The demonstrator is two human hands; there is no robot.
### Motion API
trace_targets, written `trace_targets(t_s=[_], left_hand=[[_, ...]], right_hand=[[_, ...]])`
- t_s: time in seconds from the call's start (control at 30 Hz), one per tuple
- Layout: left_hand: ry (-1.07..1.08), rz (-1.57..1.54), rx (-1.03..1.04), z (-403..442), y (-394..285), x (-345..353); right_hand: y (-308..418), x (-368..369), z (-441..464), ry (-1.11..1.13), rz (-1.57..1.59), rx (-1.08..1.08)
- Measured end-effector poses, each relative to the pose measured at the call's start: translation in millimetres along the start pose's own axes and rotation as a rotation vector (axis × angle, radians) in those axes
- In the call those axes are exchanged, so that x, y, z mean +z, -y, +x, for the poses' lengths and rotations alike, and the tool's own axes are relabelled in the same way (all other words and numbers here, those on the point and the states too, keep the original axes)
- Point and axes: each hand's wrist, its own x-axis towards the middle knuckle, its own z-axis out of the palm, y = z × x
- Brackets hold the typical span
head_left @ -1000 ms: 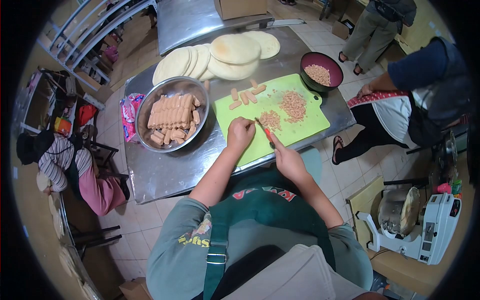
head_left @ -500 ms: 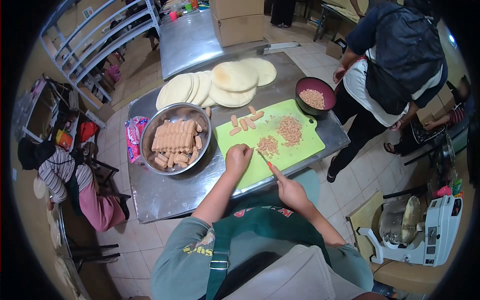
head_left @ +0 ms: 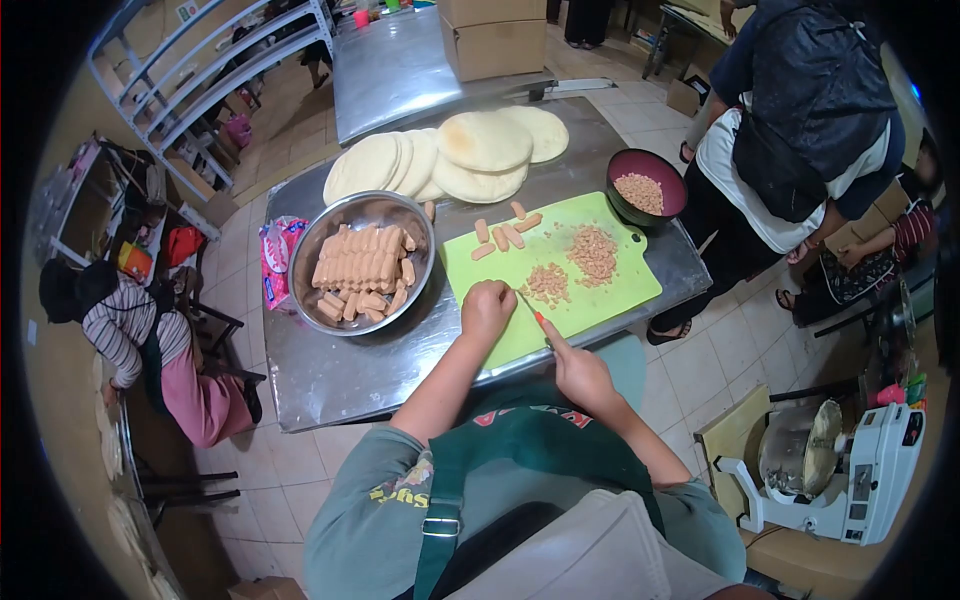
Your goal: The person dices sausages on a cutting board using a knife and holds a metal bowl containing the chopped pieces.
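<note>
My right hand point(head_left: 583, 377) is closed round the orange handle of a knife point(head_left: 535, 312), its blade over the green cutting board point(head_left: 625, 290). Beside the blade, my left hand point(head_left: 488, 308) is closed on the board; what its fingers hold is hidden. Chopped sausage lies in two piles, a small one point(head_left: 548, 285) near the knife and a larger one point(head_left: 593, 255) to its right. Several sausage pieces point(head_left: 502, 237) are at the board's far left. A steel bowl point(head_left: 427, 268) of sausages stands left of the board, and a dark red bowl point(head_left: 670, 174) holds chopped bits.
Round flatbreads point(head_left: 485, 142) lie along the far side of the steel table point(head_left: 330, 385). A pink packet point(head_left: 278, 255) is left of the steel bowl. A person point(head_left: 800, 130) stands at the right, another point(head_left: 165, 340) sits at the left. A mixer point(head_left: 840, 460) is lower right.
The head view has shifted, moving the table in the frame. The person at the right has turned and moved nearer the table. My hands stay at the board with the knife.
</note>
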Motion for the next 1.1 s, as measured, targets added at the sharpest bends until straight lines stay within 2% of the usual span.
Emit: trace_targets(t_s=[0.23, 0.3, 0.43, 0.5, 0.63, 0.8, 0.9, 0.97, 1.1], left_hand=[[0.085, -0.017, -0.01, 2.2, -2.0, -10.1], [0.116, -0.017, -0.014, 0.8, -2.9, -16.4], [0.092, -0.042, -0.114, 3.2, 0.2, -27.3], [0.232, -0.106, -0.283, 5.4, -0.7, -33.7], [0.284, -0.133, -0.235, 5.5, 3.6, -33.0], [0.221, -0.027, -0.135, 6.1, 2.0, -23.4], [0.187, -0.025, -0.12, 6.3, 1.4, -20.1], [0.182, -0.028, -0.127, 6.3, 0.6, -18.9], [0.144, -0.016, -0.108, 6.8, 2.1, -15.6]], right_hand=[[-5.1, -8.3, -12.3, -0.072, 0.08, -0.04], [-13.5, -4.8, -9.0, -0.123, 0.19, -0.067], [-19.3, -0.9, -7.1, -0.116, 0.255, -0.033], [-19.3, -0.8, -5.1, -0.115, 0.272, -0.024], [-14.4, 0.0, 0.8, -0.115, 0.271, -0.037], [-7.8, 1.3, 10.7, -0.116, 0.234, -0.052], [-7.2, 7.8, 17.9, -0.127, 0.189, -0.075], [-7.8, 11.8, 21.0, -0.051, 0.079, -0.005], [-8.8, 9.1, 3.3, -0.092, 0.075, -0.05]])
